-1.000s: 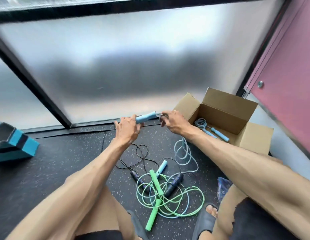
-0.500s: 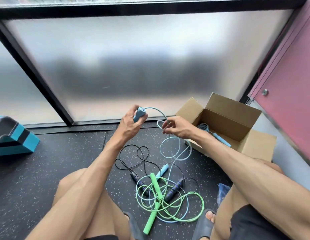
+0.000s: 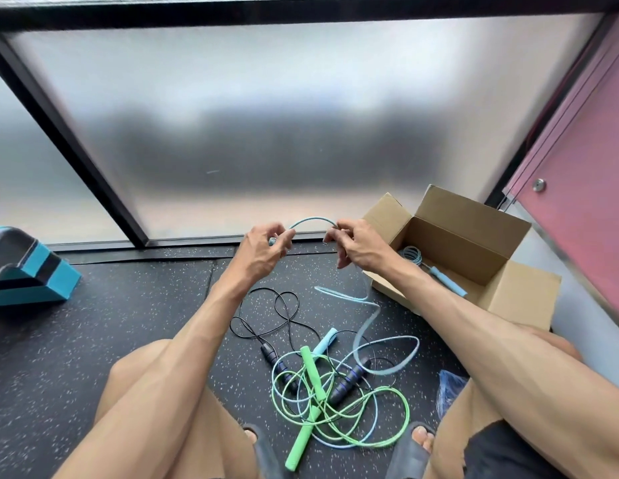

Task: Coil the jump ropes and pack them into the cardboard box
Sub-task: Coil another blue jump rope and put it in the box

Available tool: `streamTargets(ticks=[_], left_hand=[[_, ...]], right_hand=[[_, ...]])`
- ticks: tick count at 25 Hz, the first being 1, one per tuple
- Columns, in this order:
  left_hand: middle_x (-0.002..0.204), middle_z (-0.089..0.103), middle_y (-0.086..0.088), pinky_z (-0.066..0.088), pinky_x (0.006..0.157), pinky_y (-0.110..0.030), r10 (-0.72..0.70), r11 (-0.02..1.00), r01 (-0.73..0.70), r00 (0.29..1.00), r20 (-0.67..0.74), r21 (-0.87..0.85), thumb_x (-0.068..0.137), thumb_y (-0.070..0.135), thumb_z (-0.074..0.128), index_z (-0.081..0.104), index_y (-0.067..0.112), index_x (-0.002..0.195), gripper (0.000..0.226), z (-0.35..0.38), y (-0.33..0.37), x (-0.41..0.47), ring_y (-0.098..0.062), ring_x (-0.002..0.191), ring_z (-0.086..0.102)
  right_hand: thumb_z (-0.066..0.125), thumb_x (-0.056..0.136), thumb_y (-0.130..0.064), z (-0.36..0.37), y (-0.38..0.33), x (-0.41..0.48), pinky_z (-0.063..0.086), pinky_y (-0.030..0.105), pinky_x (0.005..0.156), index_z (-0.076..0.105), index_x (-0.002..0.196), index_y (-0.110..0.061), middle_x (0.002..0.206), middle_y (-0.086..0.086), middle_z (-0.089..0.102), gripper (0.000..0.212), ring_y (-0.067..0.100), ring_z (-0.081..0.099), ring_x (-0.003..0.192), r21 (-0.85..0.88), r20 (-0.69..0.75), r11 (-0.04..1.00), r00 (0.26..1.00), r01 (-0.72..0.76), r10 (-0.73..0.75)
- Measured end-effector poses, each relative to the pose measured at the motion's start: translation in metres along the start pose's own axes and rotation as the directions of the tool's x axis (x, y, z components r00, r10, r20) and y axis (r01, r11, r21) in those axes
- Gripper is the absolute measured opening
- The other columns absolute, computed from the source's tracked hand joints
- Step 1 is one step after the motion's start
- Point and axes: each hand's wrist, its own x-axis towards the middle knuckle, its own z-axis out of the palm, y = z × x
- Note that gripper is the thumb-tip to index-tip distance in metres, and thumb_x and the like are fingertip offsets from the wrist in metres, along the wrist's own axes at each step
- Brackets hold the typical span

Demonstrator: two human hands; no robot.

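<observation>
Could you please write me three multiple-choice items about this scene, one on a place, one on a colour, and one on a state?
1. Where does the cardboard box stand?
A. by the right forearm
B. on the person's lap
C. beside the teal block

2. What colour is the rope arched between the two hands?
A. green
B. light blue
C. black

3. What state is the green rope in?
A. coiled in the box
B. held taut
C. loose and tangled on the floor

Answers: 1 A, it sits open on the floor at the right; 2 B, a pale blue arc joins the left hand and right hand; 3 C, its loops cross the other ropes.
</observation>
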Motion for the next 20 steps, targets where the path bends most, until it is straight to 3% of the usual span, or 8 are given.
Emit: streamTargets(ticks=[2, 5, 8, 11, 13, 15, 17, 20], left_hand=[[0.078, 0.069, -0.003, 0.052, 0.068, -0.023, 0.018, 0.998, -0.015, 0.999, 0.042, -0.067, 0.102, 0.015, 0.049, 0.065, 0.013, 0.098, 0.017, 0.004, 0.000, 0.001, -0.004, 0.066, 0.064], [0.082, 0.070, -0.009, 0.049, 0.067, -0.013, 0.024, 0.976, 0.008, 0.990, 0.142, -0.219, 0.098, -0.007, 0.040, 0.063, 0.003, 0.111, 0.028, 0.009, 0.009, 0.000, -0.004, 0.069, 0.066], [0.086, 0.069, -0.010, 0.051, 0.070, -0.016, 0.006, 0.938, 0.062, 0.980, 0.197, -0.340, 0.091, -0.015, 0.038, 0.064, -0.002, 0.112, 0.036, 0.013, 0.015, 0.000, -0.011, 0.072, 0.067], [0.071, 0.059, -0.006, 0.047, 0.061, -0.022, 0.018, 0.892, 0.112, 0.959, 0.283, -0.437, 0.102, 0.009, 0.047, 0.066, -0.002, 0.105, 0.022, 0.015, 0.015, -0.002, -0.015, 0.062, 0.054], [0.060, 0.043, -0.001, 0.034, 0.054, -0.024, 0.009, 0.854, 0.176, 0.936, 0.353, -0.489, 0.104, 0.025, 0.045, 0.065, 0.002, 0.091, 0.033, 0.016, 0.013, -0.003, -0.013, 0.054, 0.037], [0.055, 0.033, 0.004, 0.021, 0.052, -0.027, 0.026, 0.774, 0.236, 0.915, 0.402, -0.588, 0.105, 0.028, 0.041, 0.061, 0.007, 0.083, 0.036, 0.015, 0.014, -0.003, -0.012, 0.052, 0.025], [0.052, 0.030, 0.005, 0.014, 0.054, -0.029, 0.074, 0.641, 0.260, 0.915, 0.396, -0.722, 0.106, 0.024, 0.036, 0.058, 0.006, 0.085, 0.036, 0.014, 0.015, -0.001, -0.012, 0.052, 0.017], [0.054, 0.031, 0.004, 0.017, 0.055, -0.028, 0.068, 0.456, 0.252, 0.947, 0.315, -0.854, 0.106, 0.023, 0.035, 0.059, 0.005, 0.090, 0.034, 0.010, 0.014, 0.004, -0.011, 0.051, 0.020]], right_hand=[[0.048, 0.104, -0.021, 0.001, -0.003, 0.001, 0.052, 0.030, 0.046, 0.066, 0.097, -0.014, 0.057, 0.000, 0.055, 0.020, 0.014, 0.055, 0.045, -0.028, -0.047, 0.997, 0.997, 0.066, -0.067], [0.050, 0.103, -0.023, 0.001, -0.011, 0.001, 0.034, 0.019, 0.046, 0.071, 0.100, -0.014, 0.055, -0.014, 0.048, 0.022, 0.000, 0.042, 0.044, -0.177, -0.124, 0.974, 0.979, 0.140, -0.163], [0.051, 0.102, -0.024, 0.000, -0.010, 0.001, 0.030, 0.023, 0.047, 0.070, 0.098, -0.014, 0.056, -0.012, 0.048, 0.022, 0.004, 0.038, 0.048, -0.222, -0.135, 0.960, 0.969, 0.172, -0.205], [0.052, 0.101, -0.029, 0.000, -0.009, -0.001, 0.031, 0.025, 0.049, 0.069, 0.099, -0.017, 0.059, -0.011, 0.052, 0.020, 0.004, 0.039, 0.048, -0.258, -0.130, 0.948, 0.965, 0.187, -0.226], [0.054, 0.100, -0.032, -0.001, -0.012, -0.002, 0.030, 0.019, 0.047, 0.070, 0.106, -0.017, 0.058, -0.013, 0.052, 0.023, 0.003, 0.041, 0.045, -0.253, -0.148, 0.952, 0.966, 0.171, -0.213], [0.055, 0.099, -0.032, 0.000, -0.014, -0.003, 0.035, 0.017, 0.048, 0.066, 0.107, -0.016, 0.061, -0.012, 0.055, 0.021, 0.000, 0.047, 0.047, -0.223, -0.157, 0.964, 0.971, 0.144, -0.182], [0.055, 0.100, -0.027, 0.004, -0.011, -0.001, 0.047, 0.030, 0.054, 0.056, 0.106, -0.013, 0.067, 0.000, 0.060, 0.015, 0.010, 0.055, 0.055, -0.122, -0.142, 0.990, 0.986, 0.070, -0.087], [0.049, 0.102, -0.015, 0.011, -0.003, -0.003, 0.057, 0.045, 0.066, 0.044, 0.106, -0.005, 0.076, 0.017, 0.065, 0.012, 0.026, 0.064, 0.063, 0.049, -0.020, 0.993, 0.994, -0.103, 0.104]])
